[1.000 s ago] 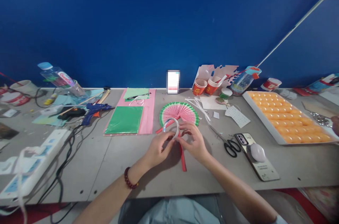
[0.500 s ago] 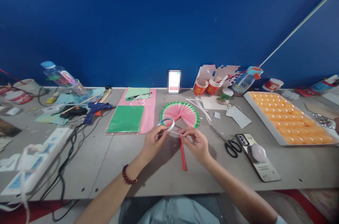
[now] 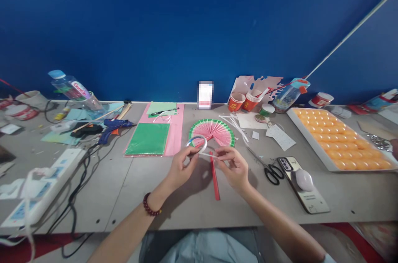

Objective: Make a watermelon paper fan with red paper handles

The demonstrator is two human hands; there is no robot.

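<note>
My left hand (image 3: 181, 168) is closed around the lower edge of a white roll of tape (image 3: 204, 145), held upright above the table. A short strip stretches from the roll to my right hand (image 3: 235, 167), whose thumb and fingers pinch its end. Just beyond my hands lies a pleated paper fan (image 3: 226, 131), pink with a green rim like a watermelon, spread partly round. One red stick (image 3: 209, 140) runs along the fan's edge, partly behind the tape roll. Another flat red stick (image 3: 215, 186) lies on the table below and between my hands.
Green paper in a clear sleeve (image 3: 147, 139) lies left, near a blue glue gun (image 3: 113, 128) and a power strip (image 3: 43, 188). To the right are black-handled scissors (image 3: 272, 175), a phone (image 3: 306, 196) and a tray of orange balls (image 3: 342, 140). Paper cups (image 3: 236, 102) stand behind.
My right hand has shifted slightly right and its fingers have spread a little. The tape roll and my left hand have moved slightly right. The fan and red sticks have stayed put.
</note>
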